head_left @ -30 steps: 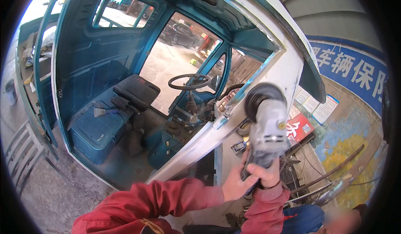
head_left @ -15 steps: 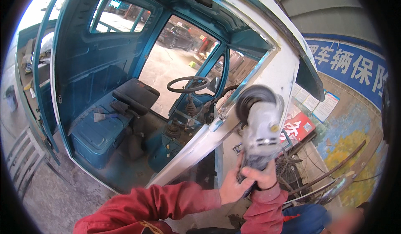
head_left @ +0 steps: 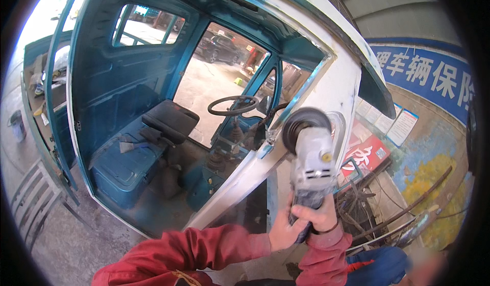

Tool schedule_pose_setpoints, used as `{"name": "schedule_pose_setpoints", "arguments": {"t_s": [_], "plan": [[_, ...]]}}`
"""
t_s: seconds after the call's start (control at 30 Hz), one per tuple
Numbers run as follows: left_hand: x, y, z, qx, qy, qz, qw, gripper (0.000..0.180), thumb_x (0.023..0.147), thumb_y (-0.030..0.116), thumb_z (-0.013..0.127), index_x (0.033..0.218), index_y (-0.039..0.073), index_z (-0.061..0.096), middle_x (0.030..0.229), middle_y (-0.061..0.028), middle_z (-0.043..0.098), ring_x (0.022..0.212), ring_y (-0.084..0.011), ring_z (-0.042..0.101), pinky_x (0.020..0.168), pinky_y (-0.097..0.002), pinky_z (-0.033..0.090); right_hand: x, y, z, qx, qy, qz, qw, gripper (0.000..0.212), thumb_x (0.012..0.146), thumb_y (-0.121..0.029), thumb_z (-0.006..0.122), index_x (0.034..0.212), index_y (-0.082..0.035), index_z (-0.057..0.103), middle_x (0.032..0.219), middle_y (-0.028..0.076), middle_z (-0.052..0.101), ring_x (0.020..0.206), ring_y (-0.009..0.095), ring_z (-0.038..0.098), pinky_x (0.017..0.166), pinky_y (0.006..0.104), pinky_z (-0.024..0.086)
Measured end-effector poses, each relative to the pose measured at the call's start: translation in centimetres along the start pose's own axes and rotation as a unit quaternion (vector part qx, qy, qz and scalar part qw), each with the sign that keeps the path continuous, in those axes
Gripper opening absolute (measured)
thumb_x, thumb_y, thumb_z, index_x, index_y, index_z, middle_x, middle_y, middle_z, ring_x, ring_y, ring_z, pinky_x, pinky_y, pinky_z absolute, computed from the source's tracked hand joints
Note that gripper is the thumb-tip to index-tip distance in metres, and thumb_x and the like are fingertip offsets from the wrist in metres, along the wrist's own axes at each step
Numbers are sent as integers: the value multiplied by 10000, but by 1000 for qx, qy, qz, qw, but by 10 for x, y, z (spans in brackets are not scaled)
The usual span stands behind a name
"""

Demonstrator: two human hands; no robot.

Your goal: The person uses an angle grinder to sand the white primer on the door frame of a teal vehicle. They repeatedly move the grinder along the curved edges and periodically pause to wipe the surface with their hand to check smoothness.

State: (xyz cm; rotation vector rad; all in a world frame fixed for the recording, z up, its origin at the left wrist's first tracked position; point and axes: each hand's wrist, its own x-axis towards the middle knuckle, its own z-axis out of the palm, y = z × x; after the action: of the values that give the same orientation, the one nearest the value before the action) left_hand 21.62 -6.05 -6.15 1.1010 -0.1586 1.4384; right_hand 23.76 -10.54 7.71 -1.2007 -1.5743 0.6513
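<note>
Left hand (head_left: 284,231) and right hand (head_left: 320,215) wrap round the rear of the grey angle grinder (head_left: 314,156), at their 12 o'clock. Black disc (head_left: 292,128) overlaps white cab pillar (head_left: 341,82); contact unclear. Steering wheel (head_left: 232,114) at 11, black seat (head_left: 171,120) at 10; farther off, dark car (head_left: 219,50) at 11.

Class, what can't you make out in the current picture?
All in the head view:
- Some fingers of the left hand and right hand: hidden by the grinder.
- The disc's far face: turned away, so contact with the white panel can't be told.
- Wall papers: print too small.
- Blue-and-red clothing: cut off by the lower edge.
- Slatted grey frame: cut off by the dark rim.
</note>
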Motion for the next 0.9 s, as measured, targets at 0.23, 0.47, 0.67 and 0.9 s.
{"name": "schedule_pose_setpoints", "arguments": {"t_s": [0.23, 0.47, 0.67, 0.9], "plan": [[22, 4, 4, 17, -17, 8, 1000, 895, 958, 456, 621, 1550, -51, 180, 1256, -191, 626, 1179, -224, 579, 1009, -348, 437, 20, -14, -16, -31, -1, -17, 999, 625, 669, -160, 805, 1221, 28, 580, 1057, 120, 655, 939, 211, 647, 830, 344, 534], [-2, -7, 9, -21, 36, 67, 997, 900, 950, 494, 623, 1537, -56, 219, 1326, -192, 579, 1222, -231, 551, 1029, -361, 429, -1, 3, -5, -1, -11, -13, 1000, 562, 703, -41, 826, 1214, 14, 598, 1049, 95, 669, 913, 179, 656, 810, 335, 539], [25, 9, 2, 2, -30, -49, 998, 829, 957, 504, 608, 1485, -63, 314, 1307, -183, 582, 1194, -208, 552, 1025, -352, 428, 21, -15, -14, -28, 24, -16, 999, 629, 672, -161, 801, 1225, 26, 568, 1025, 110, 663, 856, 215, 662, 754, 348, 548], [9, 10, 3, 13, -7, -11, 1000, 930, 948, 445, 643, 1546, -81, 161, 1428, -200, 496, 1304, -231, 488, 1100, -345, 368, 3, 0, -9, 23, 14, -34, 999, 547, 710, -20, 812, 1204, 27, 584, 966, 92, 672, 844, 185, 659, 743, 332, 546]]}}
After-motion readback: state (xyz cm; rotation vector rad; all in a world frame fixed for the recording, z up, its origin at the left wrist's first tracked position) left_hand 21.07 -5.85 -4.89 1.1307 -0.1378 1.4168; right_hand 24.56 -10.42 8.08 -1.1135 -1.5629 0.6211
